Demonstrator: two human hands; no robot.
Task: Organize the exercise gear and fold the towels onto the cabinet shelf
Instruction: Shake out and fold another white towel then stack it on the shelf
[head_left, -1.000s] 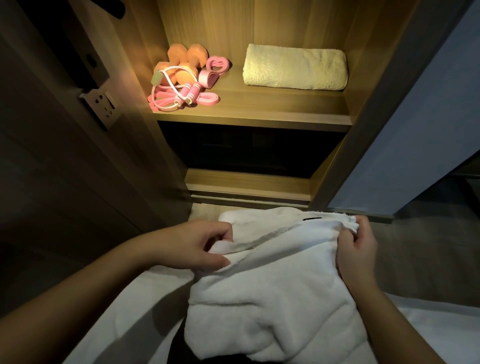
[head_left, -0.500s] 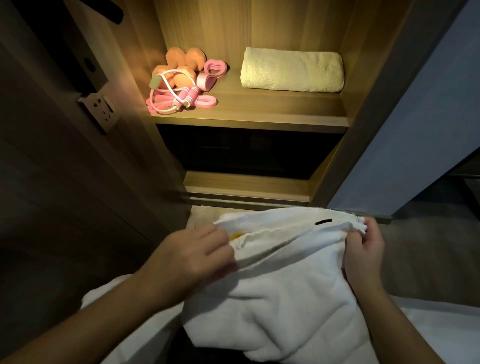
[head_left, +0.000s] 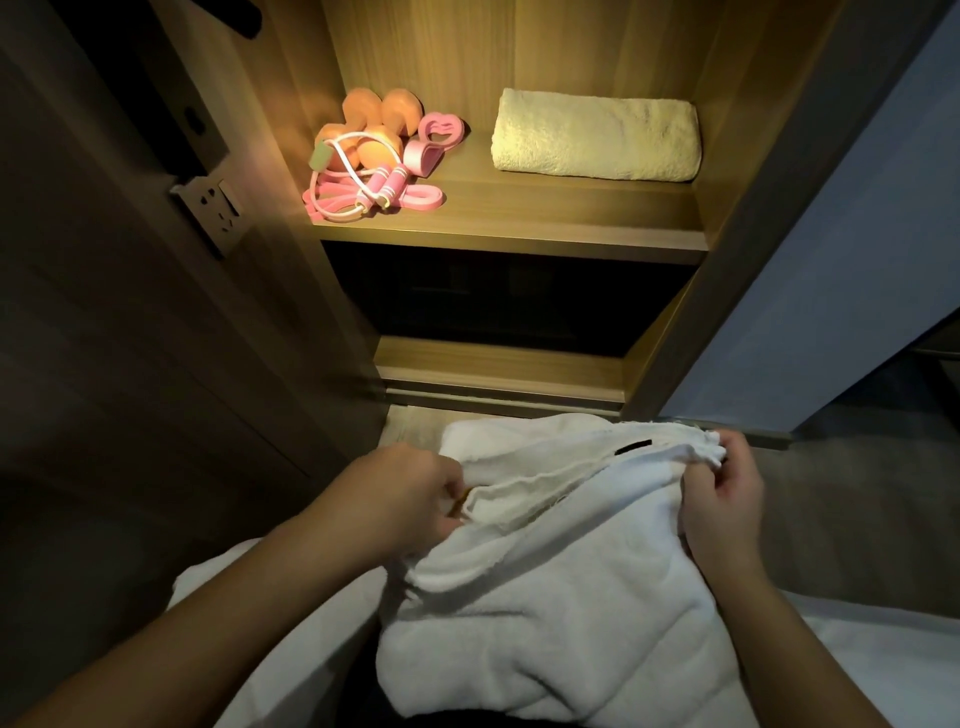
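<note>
A white towel lies bunched in front of me, low in the head view. My left hand pinches its left edge, fingers curled into the folds. My right hand grips the towel's upper right corner. On the lit cabinet shelf a folded cream towel lies at the right. At the shelf's left sit orange dumbbells, a pink jump rope and a pink grip trainer.
The open cabinet door stands at the right. A wall socket is on the dark panel at the left. Below the shelf is a dark recess. White bedding lies under my arms.
My left hand has turned over and slid further into the towel's left edge. My right hand has shifted slightly right with its corner. The view has tilted down a little.
</note>
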